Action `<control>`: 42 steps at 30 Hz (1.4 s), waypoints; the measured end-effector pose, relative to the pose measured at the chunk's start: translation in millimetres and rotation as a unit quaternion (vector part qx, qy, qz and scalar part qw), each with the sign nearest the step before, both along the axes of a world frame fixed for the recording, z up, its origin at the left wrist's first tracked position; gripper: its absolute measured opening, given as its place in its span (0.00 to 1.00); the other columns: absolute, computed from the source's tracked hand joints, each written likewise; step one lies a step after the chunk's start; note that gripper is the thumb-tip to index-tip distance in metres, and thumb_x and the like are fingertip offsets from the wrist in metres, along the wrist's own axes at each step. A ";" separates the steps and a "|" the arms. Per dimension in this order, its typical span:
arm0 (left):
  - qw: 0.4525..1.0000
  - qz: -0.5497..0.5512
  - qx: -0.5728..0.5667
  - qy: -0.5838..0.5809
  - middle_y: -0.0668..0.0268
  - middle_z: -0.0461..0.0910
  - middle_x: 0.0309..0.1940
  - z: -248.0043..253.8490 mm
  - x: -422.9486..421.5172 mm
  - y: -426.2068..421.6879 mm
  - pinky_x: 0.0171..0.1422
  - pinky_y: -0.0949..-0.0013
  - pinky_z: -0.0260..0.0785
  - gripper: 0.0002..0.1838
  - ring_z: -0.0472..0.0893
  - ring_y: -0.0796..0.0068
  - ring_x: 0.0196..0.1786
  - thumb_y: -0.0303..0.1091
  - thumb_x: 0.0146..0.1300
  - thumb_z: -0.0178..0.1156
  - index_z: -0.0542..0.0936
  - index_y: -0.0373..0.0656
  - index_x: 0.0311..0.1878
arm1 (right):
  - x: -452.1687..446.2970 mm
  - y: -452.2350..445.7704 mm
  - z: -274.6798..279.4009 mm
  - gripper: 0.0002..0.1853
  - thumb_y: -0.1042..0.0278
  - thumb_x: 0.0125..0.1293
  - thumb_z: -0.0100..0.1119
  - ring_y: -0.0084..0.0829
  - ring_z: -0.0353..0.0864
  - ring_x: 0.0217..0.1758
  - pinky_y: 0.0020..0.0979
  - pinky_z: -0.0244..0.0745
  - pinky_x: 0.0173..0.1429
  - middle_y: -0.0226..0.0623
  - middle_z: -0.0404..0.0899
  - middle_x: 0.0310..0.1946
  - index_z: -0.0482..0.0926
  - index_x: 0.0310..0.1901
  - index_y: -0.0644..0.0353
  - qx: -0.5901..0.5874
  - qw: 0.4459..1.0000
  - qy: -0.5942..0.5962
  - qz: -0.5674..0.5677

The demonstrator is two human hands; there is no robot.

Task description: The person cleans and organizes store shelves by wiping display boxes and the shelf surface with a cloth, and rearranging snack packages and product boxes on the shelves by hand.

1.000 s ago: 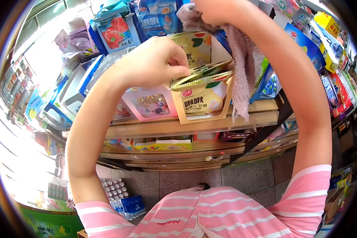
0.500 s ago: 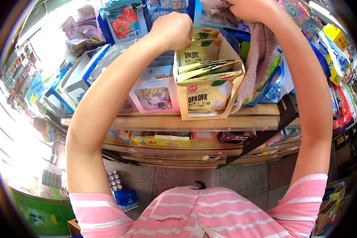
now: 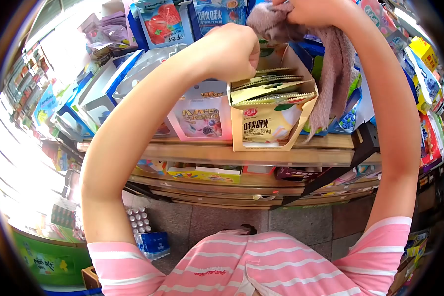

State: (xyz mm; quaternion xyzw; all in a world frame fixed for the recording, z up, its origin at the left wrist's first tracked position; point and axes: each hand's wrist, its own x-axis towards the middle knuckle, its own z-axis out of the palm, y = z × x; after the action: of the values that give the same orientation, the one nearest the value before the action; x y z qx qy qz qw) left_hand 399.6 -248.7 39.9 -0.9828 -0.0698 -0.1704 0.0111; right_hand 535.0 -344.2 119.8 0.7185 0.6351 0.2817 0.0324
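Note:
My left hand (image 3: 238, 53) is closed at the upper left of an open yellow box (image 3: 267, 129), its fingertips at the packets' edge; what it pinches is hidden. Several yellow-green candy packets (image 3: 274, 88) lean in that box, which stands on the wooden shelf (image 3: 202, 152). My right hand (image 3: 301, 14), closed, grips a greyish-pink cloth (image 3: 334, 74) above and to the right of the box. The cloth hangs down beside the box's right side.
A pink box (image 3: 200, 118) stands left of the yellow one. Blue strawberry packaging (image 3: 164, 24) is behind. A yellow box (image 3: 423, 51) is at the far right. Lower shelves hold more boxes, and bottle packs (image 3: 153, 243) sit on the floor.
My left hand went up from the packets to the box's back, then came down to its left side. The packets lean differently. My right hand and the cloth have shifted right.

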 end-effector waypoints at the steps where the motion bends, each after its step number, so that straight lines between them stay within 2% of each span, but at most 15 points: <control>1: 1.000 -0.001 0.000 0.002 0.56 0.79 0.20 1.2 -3.0 -2.6 0.36 0.69 0.73 0.06 0.80 0.67 0.26 0.26 0.44 0.58 0.80 0.34 0.25 | -5.7 -2.5 0.7 0.11 0.68 0.47 0.56 0.44 0.80 0.38 0.40 0.75 0.40 0.45 0.80 0.30 0.82 0.34 0.55 -0.071 0.997 0.023 0.026; 3: 0.998 0.006 -0.055 0.033 0.58 0.79 0.20 3.4 -9.2 -5.0 0.36 0.70 0.72 0.06 0.80 0.70 0.26 0.26 0.43 0.59 0.79 0.33 0.25 | 31.9 27.8 -28.9 0.13 0.70 0.38 0.63 0.38 0.81 0.34 0.32 0.75 0.35 0.44 0.81 0.30 0.82 0.31 0.62 -0.081 0.985 0.107 0.107; 4: 0.997 -0.007 -0.065 0.038 0.58 0.79 0.19 2.6 -11.3 -6.0 0.35 0.72 0.72 0.06 0.81 0.72 0.26 0.26 0.43 0.59 0.79 0.33 0.25 | -22.2 20.8 -19.6 0.15 0.70 0.39 0.63 0.41 0.80 0.34 0.34 0.75 0.36 0.47 0.80 0.32 0.81 0.33 0.64 -0.222 0.975 -0.032 0.001; 6: 0.997 -0.022 -0.059 0.040 0.58 0.78 0.19 1.6 -12.5 -6.6 0.34 0.72 0.72 0.06 0.80 0.73 0.26 0.25 0.43 0.59 0.79 0.33 0.25 | -14.3 53.7 -52.3 0.15 0.66 0.44 0.63 0.42 0.80 0.41 0.36 0.75 0.44 0.44 0.81 0.37 0.82 0.36 0.60 -0.214 0.972 -0.038 0.083; 7: 0.997 -0.031 -0.058 0.036 0.58 0.78 0.19 0.6 -12.7 -6.9 0.34 0.73 0.71 0.05 0.80 0.73 0.25 0.25 0.44 0.58 0.79 0.33 0.25 | -21.2 54.4 -54.8 0.15 0.64 0.45 0.63 0.41 0.80 0.44 0.35 0.75 0.46 0.43 0.81 0.38 0.82 0.36 0.59 -0.244 0.969 -0.025 0.031; 11: 0.992 0.008 -0.121 0.035 0.59 0.77 0.17 -3.2 -15.3 -7.9 0.31 0.75 0.70 0.06 0.79 0.77 0.24 0.26 0.45 0.61 0.78 0.31 0.24 | -10.3 74.9 -66.2 0.12 0.65 0.44 0.62 0.40 0.81 0.42 0.35 0.76 0.42 0.42 0.82 0.35 0.82 0.33 0.59 -0.114 0.985 -0.127 -0.018; 12: 0.994 0.002 -0.106 0.034 0.59 0.78 0.18 -3.8 -15.4 -6.8 0.30 0.75 0.69 0.08 0.79 0.77 0.24 0.27 0.45 0.62 0.79 0.31 0.25 | -17.7 68.3 -60.7 0.19 0.63 0.50 0.62 0.32 0.78 0.51 0.34 0.74 0.49 0.36 0.79 0.46 0.81 0.47 0.54 -0.148 0.979 -0.128 -0.066; 13: 0.993 0.001 -0.109 0.035 0.59 0.78 0.18 -4.7 -15.6 -7.1 0.30 0.75 0.69 0.08 0.79 0.77 0.24 0.27 0.45 0.62 0.79 0.31 0.25 | -16.2 65.8 -60.2 0.19 0.63 0.50 0.62 0.32 0.78 0.51 0.34 0.74 0.49 0.36 0.79 0.46 0.81 0.47 0.54 -0.151 0.978 -0.127 -0.067; 15: 0.995 0.009 -0.097 0.039 0.59 0.78 0.19 -3.7 -15.5 -8.5 0.31 0.74 0.70 0.08 0.79 0.76 0.24 0.28 0.45 0.62 0.79 0.31 0.27 | -8.6 59.9 -55.4 0.11 0.66 0.45 0.61 0.37 0.82 0.39 0.34 0.76 0.41 0.40 0.82 0.34 0.84 0.33 0.55 -0.073 0.992 -0.100 -0.014; 24: 0.991 -0.024 -0.115 -0.064 0.58 0.81 0.25 3.3 -10.1 -1.2 0.42 0.69 0.71 0.09 0.81 0.73 0.33 0.30 0.48 0.61 0.81 0.33 0.31 | -0.1 21.2 -26.0 0.10 0.64 0.46 0.59 0.39 0.82 0.37 0.38 0.77 0.40 0.43 0.82 0.31 0.83 0.29 0.58 0.082 0.993 -0.069 -0.039; 27: 0.974 0.015 0.098 -0.203 0.55 0.82 0.29 -4.2 9.6 29.8 0.45 0.66 0.72 0.09 0.82 0.62 0.35 0.31 0.48 0.62 0.82 0.35 0.31 | 7.7 7.2 -9.8 0.09 0.66 0.44 0.56 0.43 0.81 0.37 0.40 0.76 0.41 0.47 0.80 0.29 0.82 0.27 0.60 0.091 0.992 -0.020 -0.082; 30: 0.984 0.122 0.077 -0.108 0.56 0.82 0.29 -3.1 22.8 39.2 0.42 0.64 0.73 0.08 0.81 0.60 0.34 0.29 0.47 0.62 0.83 0.37 0.31 | 16.4 -0.7 -17.9 0.10 0.69 0.46 0.54 0.48 0.79 0.38 0.42 0.75 0.41 0.48 0.80 0.31 0.81 0.32 0.58 0.152 0.988 0.015 -0.014; 35: 0.989 0.082 0.093 -0.081 0.57 0.82 0.27 1.2 18.5 39.4 0.40 0.65 0.72 0.08 0.81 0.61 0.31 0.30 0.44 0.63 0.83 0.38 0.30 | 14.6 -8.9 -22.7 0.11 0.71 0.49 0.52 0.49 0.78 0.38 0.43 0.74 0.41 0.47 0.80 0.32 0.80 0.34 0.56 0.251 0.965 0.074 0.010; 37: 1.000 -0.021 -0.003 0.008 0.58 0.81 0.25 8.3 4.5 33.8 0.40 0.68 0.71 0.09 0.80 0.66 0.30 0.32 0.46 0.64 0.82 0.37 0.29 | 20.1 -4.9 -22.3 0.10 0.71 0.49 0.52 0.48 0.79 0.38 0.42 0.74 0.41 0.46 0.80 0.32 0.80 0.33 0.56 0.225 0.973 0.040 0.037; 42: 0.986 0.014 -0.098 0.132 0.58 0.80 0.26 15.7 -12.0 7.9 0.41 0.70 0.69 0.12 0.78 0.72 0.32 0.36 0.53 0.60 0.82 0.35 0.32 | -10.0 39.4 -36.8 0.11 0.69 0.45 0.60 0.40 0.81 0.40 0.37 0.76 0.41 0.40 0.82 0.34 0.82 0.34 0.57 -0.064 0.995 0.038 0.063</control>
State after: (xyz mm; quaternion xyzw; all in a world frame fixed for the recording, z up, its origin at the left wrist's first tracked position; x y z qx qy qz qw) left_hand 387.6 -240.7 55.6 -0.9920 -0.0981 -0.0312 -0.0733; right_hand 525.0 -304.9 83.0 0.6838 0.6966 0.2145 0.0361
